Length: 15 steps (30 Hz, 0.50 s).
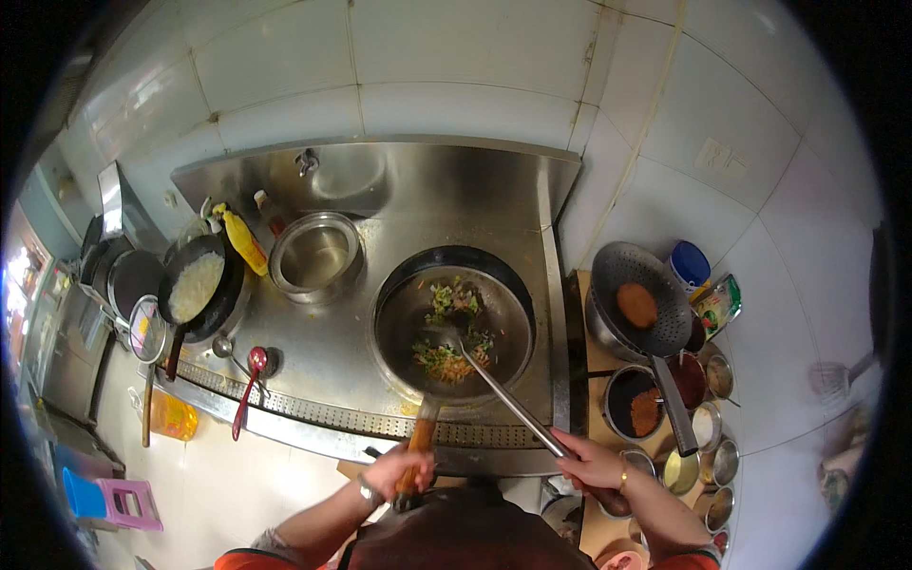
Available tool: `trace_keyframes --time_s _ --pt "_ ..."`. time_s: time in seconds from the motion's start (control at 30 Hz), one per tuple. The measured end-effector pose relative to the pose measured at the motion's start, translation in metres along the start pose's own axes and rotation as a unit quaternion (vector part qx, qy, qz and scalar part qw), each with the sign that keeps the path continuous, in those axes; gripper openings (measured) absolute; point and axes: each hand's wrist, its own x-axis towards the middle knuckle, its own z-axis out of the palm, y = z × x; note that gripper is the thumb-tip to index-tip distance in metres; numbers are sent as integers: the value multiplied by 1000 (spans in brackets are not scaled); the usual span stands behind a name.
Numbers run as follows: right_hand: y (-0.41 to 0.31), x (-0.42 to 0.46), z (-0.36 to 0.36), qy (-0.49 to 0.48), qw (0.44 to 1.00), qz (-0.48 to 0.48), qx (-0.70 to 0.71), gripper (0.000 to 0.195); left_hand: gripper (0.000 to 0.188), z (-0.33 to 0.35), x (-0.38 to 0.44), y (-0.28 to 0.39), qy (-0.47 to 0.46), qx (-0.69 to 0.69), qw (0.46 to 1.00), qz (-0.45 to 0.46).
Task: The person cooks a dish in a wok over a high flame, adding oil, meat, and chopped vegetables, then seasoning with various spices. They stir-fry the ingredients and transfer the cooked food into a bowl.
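Observation:
My left hand (pixel 405 472) is closed around the wooden handle (pixel 423 433) of a wok (pixel 399 313), which sits on the steel stove. In my right hand (pixel 595 463) is the long metal shaft of a cooking ladle (pixel 509 395); its bowl rests down inside the wok. Chopped food, green and orange bits with pale pieces (pixel 450 365), lies in the wok near the ladle's head. A second clump of chopped greens (pixel 454 299) sits farther back on the wok's wall.
Left on the stove are a steel pot (pixel 315 260), a yellow bottle (pixel 244 239), a pan of white food (pixel 196 288) and a red spoon (pixel 250 388). At right stand a perforated strainer (pixel 641 267) over a pot and several seasoning bowls (pixel 682 470). A tiled wall (pixel 456 50) rises behind.

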Motion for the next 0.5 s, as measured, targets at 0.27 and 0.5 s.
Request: trace_keyframes --time_s 0.27,0.5 --pt "36 41 22 225 908 -79 -345 62 16 0 -20 1 -2 94 996 13" --pt "-26 19 28 25 995 42 -82 60 24 -9 9 34 4 -27 1000 -12"
